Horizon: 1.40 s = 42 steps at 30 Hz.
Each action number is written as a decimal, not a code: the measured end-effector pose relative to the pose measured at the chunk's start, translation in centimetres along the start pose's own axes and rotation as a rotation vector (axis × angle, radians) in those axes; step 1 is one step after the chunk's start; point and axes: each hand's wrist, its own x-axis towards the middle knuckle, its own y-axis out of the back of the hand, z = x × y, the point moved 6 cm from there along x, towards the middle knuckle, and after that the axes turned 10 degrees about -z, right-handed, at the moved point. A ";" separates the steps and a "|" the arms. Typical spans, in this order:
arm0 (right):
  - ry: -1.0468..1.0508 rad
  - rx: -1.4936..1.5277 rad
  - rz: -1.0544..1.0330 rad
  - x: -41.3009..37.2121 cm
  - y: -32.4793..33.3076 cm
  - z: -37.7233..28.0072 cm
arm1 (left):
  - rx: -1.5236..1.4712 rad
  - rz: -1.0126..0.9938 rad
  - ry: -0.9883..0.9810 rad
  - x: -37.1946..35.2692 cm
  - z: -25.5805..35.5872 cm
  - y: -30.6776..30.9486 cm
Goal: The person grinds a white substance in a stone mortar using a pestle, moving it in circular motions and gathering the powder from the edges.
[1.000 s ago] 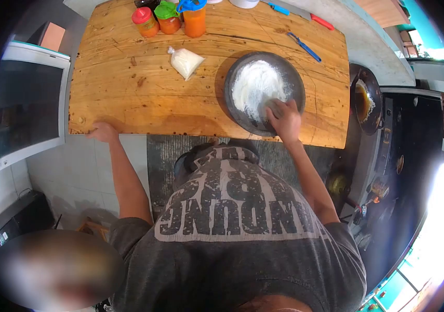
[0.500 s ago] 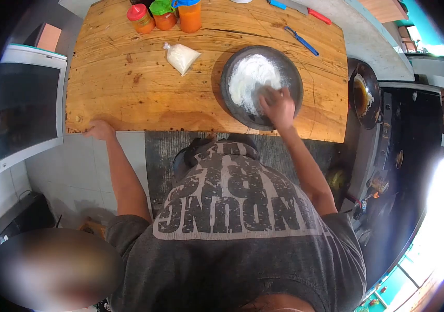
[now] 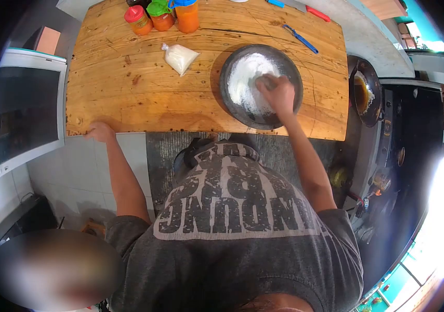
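Observation:
A round dark stone mortar dish (image 3: 288,57) stands on the wooden table, with white powder (image 3: 242,86) spread over its inside. My right hand (image 3: 279,93) is over the powder, its fingers curled together and pointing down; a dark patch by the fingertips hides whether they hold anything. At the table's front left corner, my left hand (image 3: 100,131) grips the edge. A small knotted plastic bag of white stuff (image 3: 181,58) lies left of the dish, apart from both hands.
Several lidded jars, such as an orange jar with a blue lid (image 3: 187,18), stand at the back of the wooden table (image 3: 144,99). Behind the dish lie a blue peeler (image 3: 301,39) and a red-handled knife (image 3: 317,14). A wok (image 3: 366,93) sits to the right.
My right hand has moved a little away from me within the dish, and its fingers look more drawn together. My left hand stays at the table edge.

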 end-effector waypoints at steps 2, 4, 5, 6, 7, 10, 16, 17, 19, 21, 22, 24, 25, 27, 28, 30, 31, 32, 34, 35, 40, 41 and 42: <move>-0.061 0.163 -0.105 1.5 0.8 2.2 | 0.094 0.021 0.072 -2.7 2.7 0.4; -0.071 0.225 -0.195 -0.6 0.8 3.8 | 0.088 0.038 0.014 -2.3 2.4 0.4; -0.069 0.254 -0.243 -1.9 0.4 4.3 | 0.082 0.052 -0.012 -2.0 2.1 0.4; 0.065 0.098 -0.114 -3.7 1.1 2.7 | 0.096 0.073 -0.037 -1.1 1.2 0.3; 0.070 0.043 -0.071 -4.3 1.0 1.5 | 0.114 0.093 -0.062 0.1 0.0 0.1; 0.125 -0.079 0.133 -4.9 -0.1 -1.8 | 0.089 0.065 -0.044 0.3 -0.4 0.4; -0.112 0.112 -0.148 -0.2 1.3 1.7 | 0.060 0.023 -0.002 -2.0 1.9 0.3; -0.143 0.118 -0.247 -0.8 1.0 2.5 | 0.067 0.020 0.018 -2.2 2.2 0.4; 0.003 0.020 -0.142 -4.1 1.2 1.3 | 0.096 0.071 -0.034 0.0 0.4 0.1; 0.086 -0.059 -0.029 -6.3 0.8 -1.5 | 0.113 0.087 -0.024 0.3 -0.3 0.5; 0.140 -0.069 0.053 -5.9 0.2 -1.6 | 0.110 0.073 0.007 -0.2 0.3 0.5; 0.104 -0.074 0.074 -2.8 -0.3 -0.8 | 0.095 0.057 0.019 -1.1 0.9 0.1; 0.092 -0.072 0.086 -1.4 -0.2 -0.9 | 0.084 0.063 -0.003 -1.2 1.0 0.1; -0.061 0.130 -0.084 0.1 0.7 0.3 | 0.064 0.064 -0.011 -1.0 1.0 0.4; -0.139 0.228 -0.169 0.3 1.0 1.0 | 0.052 0.058 0.006 -1.0 0.7 0.4; -0.004 0.125 -0.129 -2.0 0.5 1.2 | 0.041 0.045 0.017 -0.8 0.9 -0.1; 0.063 0.074 -0.117 -3.8 0.2 0.8 | 0.054 0.039 0.013 -0.9 1.1 -0.1; 0.137 0.065 -0.108 -5.3 0.3 -1.0 | 0.071 0.036 0.012 -1.1 1.0 0.2; 0.135 0.050 -0.029 -5.3 -1.0 -2.3 | 0.089 0.035 0.015 -0.6 0.5 0.4; 0.133 0.040 0.016 -5.2 -1.4 -2.8 | 0.095 0.030 0.014 -0.4 0.3 0.2; 0.065 0.053 -0.091 1.5 -1.4 -2.2 | 0.076 0.037 -0.050 -0.9 0.9 0.3; 0.004 0.120 -0.177 1.4 -1.0 -1.1 | 0.095 0.043 -0.061 -0.7 0.6 0.3; -0.051 0.186 -0.263 1.6 -1.1 -0.4 | 0.083 0.027 -0.043 -0.9 0.8 0.2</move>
